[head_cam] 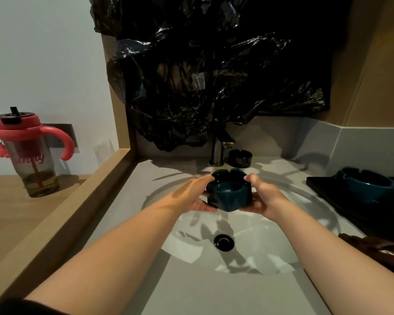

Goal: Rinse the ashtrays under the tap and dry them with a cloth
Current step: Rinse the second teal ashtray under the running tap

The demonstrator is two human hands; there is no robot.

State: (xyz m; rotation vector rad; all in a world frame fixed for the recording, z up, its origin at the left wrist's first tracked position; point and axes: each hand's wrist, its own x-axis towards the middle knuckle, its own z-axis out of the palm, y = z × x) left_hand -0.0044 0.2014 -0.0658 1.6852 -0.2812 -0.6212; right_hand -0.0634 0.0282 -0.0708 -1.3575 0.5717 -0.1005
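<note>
Where crumpled black plastic sheeting [214, 76] covers the wall behind, a pale worktop [191, 292] carries a shallow white sink [271, 246]. At the right edge of the worktop lies a black tray [323, 189], and on it stands a blue ashtray [366, 184]. On the wooden shelf [14, 214] to the left stands a pink-lidded bottle [30, 151] with a handle and straw. A brown cloth [378, 248] lies at the right margin, near the sink.

Over the basin, below the tap's spout, the left hand [191, 196] and the right hand [264, 198] hold a dark teal ashtray [228, 192] between them. The fingers of each hand curl under its base and the thumbs press at its notched rim. Its opening faces up and toward the camera.

The tap [218, 148] stands at the back of the sink, and a small black ashtray [240, 158] sits just beside it on the right. The black drain [223, 242] lies in the basin floor.
</note>
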